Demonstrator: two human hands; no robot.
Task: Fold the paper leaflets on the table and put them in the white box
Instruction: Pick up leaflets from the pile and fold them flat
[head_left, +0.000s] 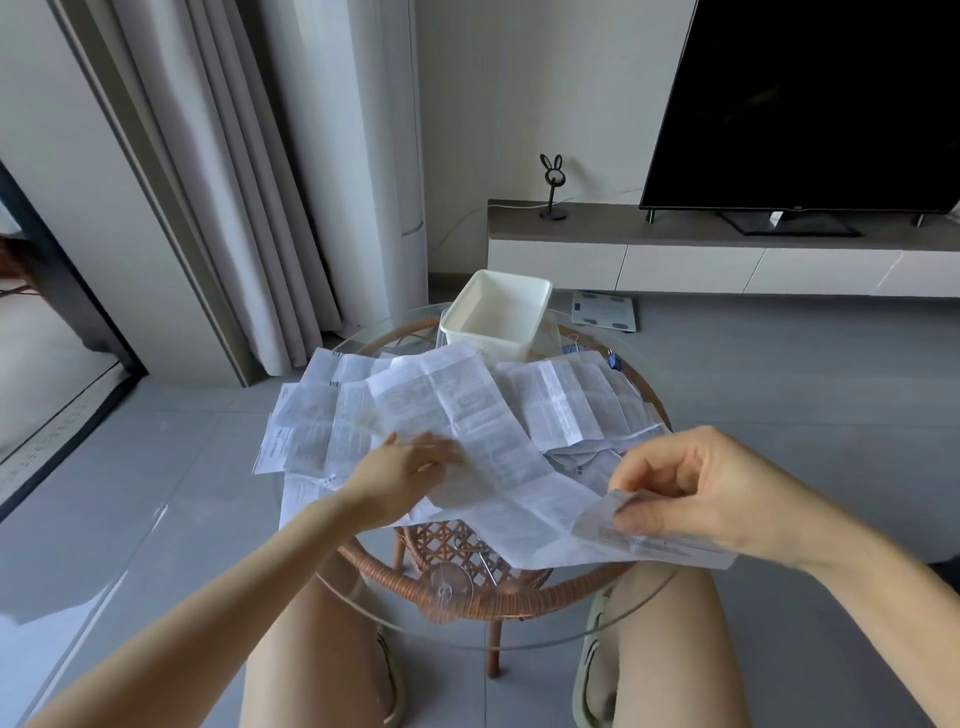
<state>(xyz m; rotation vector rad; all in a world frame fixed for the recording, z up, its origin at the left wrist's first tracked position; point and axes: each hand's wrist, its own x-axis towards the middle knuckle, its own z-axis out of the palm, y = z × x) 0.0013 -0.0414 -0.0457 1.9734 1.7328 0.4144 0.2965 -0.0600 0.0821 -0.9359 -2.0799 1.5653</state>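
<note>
A long printed leaflet (467, 415) lies unfolded across the round glass table (519, 642), running from the far middle to the near right. My right hand (696, 488) pinches its near corner, which is bent upward. My left hand (410, 467) rests on the leaflet's left edge, fingers flat on the paper. Several other creased leaflets lie spread beneath, a group on the left (306, 421) and a group on the right (576, 400). The white box (496, 317) stands open at the table's far edge, with nothing visible inside.
The glass top sits on a wicker base (467, 587). A binder clip (573, 340) and small blue items (613, 359) lie right of the box. My knees are under the near rim. A scale (602, 310) lies on the floor before the TV cabinet (727, 249); curtains hang at left.
</note>
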